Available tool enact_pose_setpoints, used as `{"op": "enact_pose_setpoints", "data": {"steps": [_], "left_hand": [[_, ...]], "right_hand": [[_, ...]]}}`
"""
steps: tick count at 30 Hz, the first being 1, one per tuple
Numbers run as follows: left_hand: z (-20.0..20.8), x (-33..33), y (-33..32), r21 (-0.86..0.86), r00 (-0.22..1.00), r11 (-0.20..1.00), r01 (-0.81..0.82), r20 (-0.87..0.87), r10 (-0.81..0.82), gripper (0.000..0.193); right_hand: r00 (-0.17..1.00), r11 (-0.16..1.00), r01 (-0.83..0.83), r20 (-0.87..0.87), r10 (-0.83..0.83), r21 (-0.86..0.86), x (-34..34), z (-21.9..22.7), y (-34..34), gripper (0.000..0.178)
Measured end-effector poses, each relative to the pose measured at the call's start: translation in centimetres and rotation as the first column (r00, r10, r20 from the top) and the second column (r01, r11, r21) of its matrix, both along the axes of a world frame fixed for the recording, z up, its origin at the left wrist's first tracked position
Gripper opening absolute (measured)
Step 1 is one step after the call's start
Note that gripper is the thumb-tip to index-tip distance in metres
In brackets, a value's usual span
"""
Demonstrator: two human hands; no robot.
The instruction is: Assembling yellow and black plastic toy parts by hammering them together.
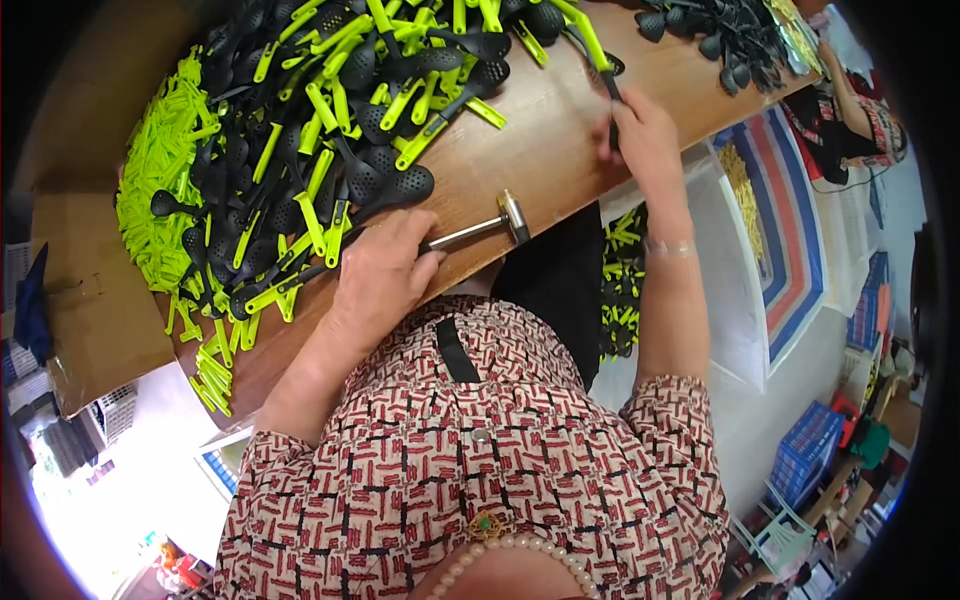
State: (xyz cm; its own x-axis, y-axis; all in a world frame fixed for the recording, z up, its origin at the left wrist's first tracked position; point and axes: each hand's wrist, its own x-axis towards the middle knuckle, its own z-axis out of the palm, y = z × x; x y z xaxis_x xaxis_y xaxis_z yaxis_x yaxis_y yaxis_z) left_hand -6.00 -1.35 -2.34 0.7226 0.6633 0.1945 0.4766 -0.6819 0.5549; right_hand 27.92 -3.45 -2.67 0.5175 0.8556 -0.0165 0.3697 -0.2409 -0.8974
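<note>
My left hand (385, 265) lies at the near table edge with its fingers closed round the dark grip of a small hammer (470, 234). The hammer's steel shaft points right, ending in a head with a brass-coloured face and a black face. Farther right, my right hand (648, 140) is closed on the black shaft of a kitchen utensil with a lime-green handle (592, 42) pointing away from me. Its lower end is hidden by my fingers. Left of centre lies a big heap of black slotted spoons and ladles with lime-green handles (340, 105).
Loose lime-green handles (160, 190) are piled at the far left, beside a cardboard sheet (105, 290). More black utensil heads (735, 70) lie at the back right of the wooden table (545, 130). A striped sack (785, 230) stands right; another person's arm (850, 105) shows beyond.
</note>
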Motion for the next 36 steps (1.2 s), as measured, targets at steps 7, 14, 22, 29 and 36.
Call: {"op": "enact_pose_setpoints", "data": {"steps": [7, 14, 22, 29, 36], "left_hand": [[2.7, 3.4, 0.5, -0.203, 0.97, 0.977, 0.071, 0.241, -0.02, 0.021], [0.7, 6.0, -0.8, 0.257, 0.996, 0.962, 0.088, 0.002, -0.092, 0.023], [0.6, 6.1, 0.1, 0.331, 0.991, 0.943, 0.041, 0.104, -0.08, 0.032], [0.6, 5.8, 1.8, 0.393, 0.996, 0.919, -0.024, 0.089, -0.012, 0.029], [1.4, 5.5, 2.0, 0.353, 0.999, 0.935, 0.017, -0.032, -0.005, 0.033]], "right_hand": [[0.748, 0.968, -0.126, -0.661, -0.051, -0.218, -4.3, -1.7, -13.3, 0.023], [0.701, 0.974, -0.081, -0.707, -0.097, -0.213, -5.2, -2.3, -12.5, 0.024], [0.672, 0.971, -0.139, -0.738, -0.051, -0.194, -4.9, -2.5, -12.6, 0.023], [0.62, 0.972, -0.155, -0.783, -0.042, -0.175, -4.3, -2.4, -12.1, 0.023], [0.605, 0.976, -0.146, -0.795, -0.039, -0.159, -3.9, -2.1, -12.9, 0.024]]}}
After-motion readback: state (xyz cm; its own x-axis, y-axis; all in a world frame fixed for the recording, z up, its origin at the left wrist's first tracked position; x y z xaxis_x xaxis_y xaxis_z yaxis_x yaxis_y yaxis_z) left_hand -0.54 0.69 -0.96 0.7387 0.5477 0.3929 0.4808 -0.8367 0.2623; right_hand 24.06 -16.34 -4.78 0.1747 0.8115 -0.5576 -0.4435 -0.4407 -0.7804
